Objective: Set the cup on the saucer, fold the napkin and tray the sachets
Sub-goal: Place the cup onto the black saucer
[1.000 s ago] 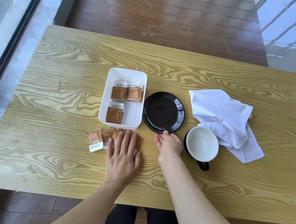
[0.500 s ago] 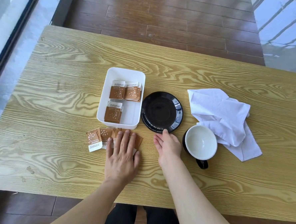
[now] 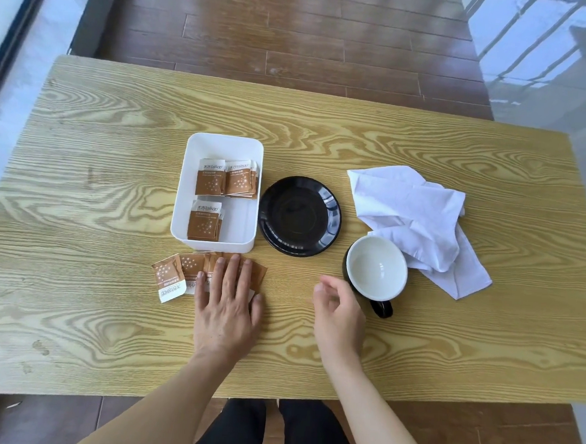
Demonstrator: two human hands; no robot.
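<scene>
A black saucer lies bare at the table's middle. To its right stands the cup, black outside and white inside, handle towards me. A crumpled white napkin lies behind and right of the cup. The white tray left of the saucer holds several brown sachets. More sachets lie fanned on the table in front of the tray. My left hand rests flat on them. My right hand hovers just left of the cup with loosely curled fingers, holding nothing.
The wooden table is bare on its left half and along the far edge. Its near edge runs just above my lap. Dark wooden floor lies beyond, with glass panels at both sides.
My right hand has left the saucer's near rim and moved right and towards me, beside the cup. The left hand has stayed on the sachets.
</scene>
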